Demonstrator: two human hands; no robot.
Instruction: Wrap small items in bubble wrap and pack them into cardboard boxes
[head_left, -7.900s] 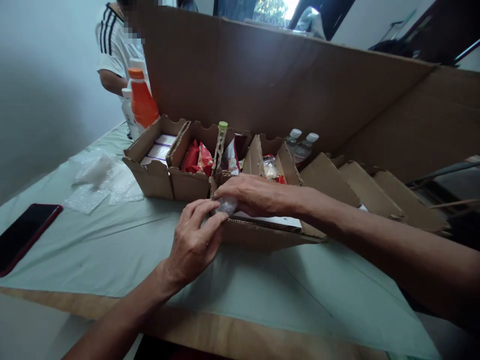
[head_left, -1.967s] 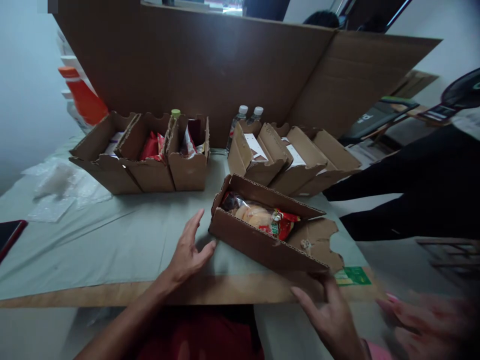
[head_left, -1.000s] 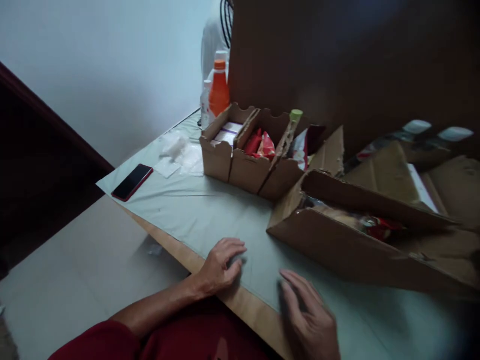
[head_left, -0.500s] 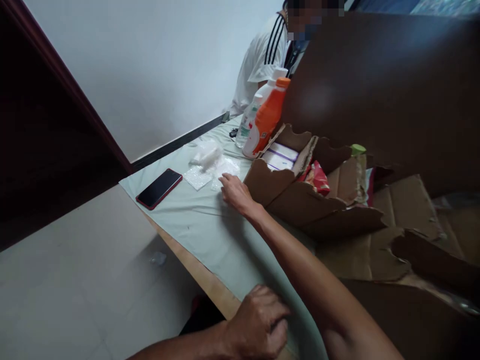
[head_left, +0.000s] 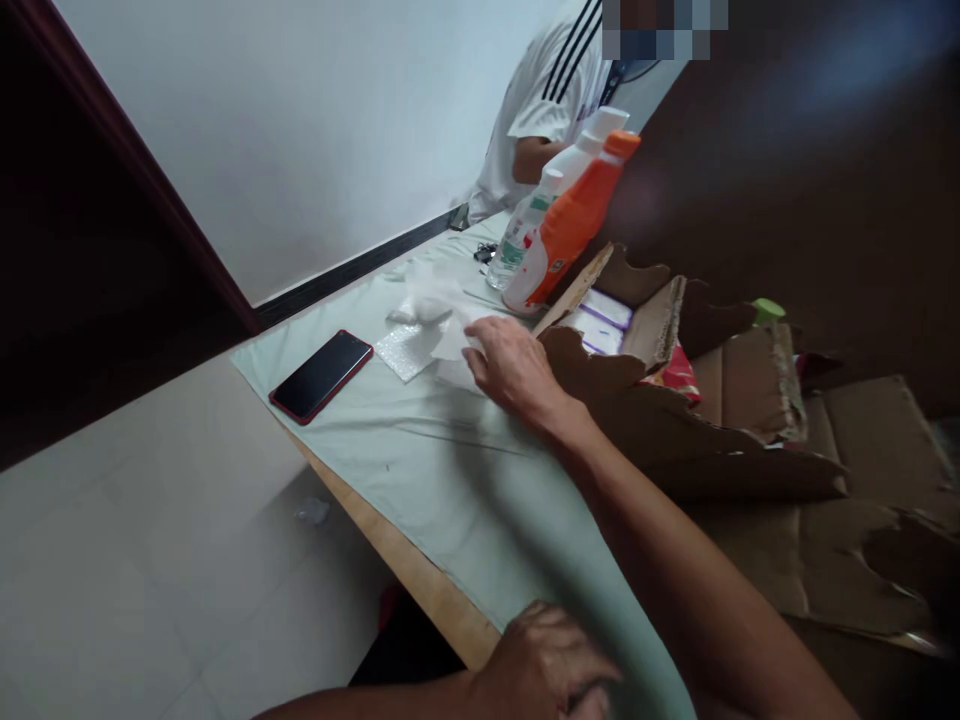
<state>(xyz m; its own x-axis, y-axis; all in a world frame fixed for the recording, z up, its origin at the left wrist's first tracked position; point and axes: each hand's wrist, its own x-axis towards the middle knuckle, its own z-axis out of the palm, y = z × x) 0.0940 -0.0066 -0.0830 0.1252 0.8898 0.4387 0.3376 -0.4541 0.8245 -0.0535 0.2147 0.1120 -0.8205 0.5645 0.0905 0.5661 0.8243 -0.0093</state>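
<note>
My right hand reaches over the cloth-covered table, its thumb and fingers closed at the near edge of a sheet of clear bubble wrap. More crumpled wrap lies just beyond, partly blurred. My left hand is low at the table's near edge, fingers curled in; whatever may be inside is hidden. To the left of the wrap a dark-screened phone in a red case lies flat.
An orange bottle and a clear bottle stand at the back. Cut cardboard boxes holding white-and-purple packs line the right side. A person in a white shirt is behind the bottles. Pale cloth covers the table.
My right hand has moved onto the wrap's near edge, and its fingers have closed there. The wrap has shifted and partly lifted. The view has swung slightly left; my left hand stays curled.
</note>
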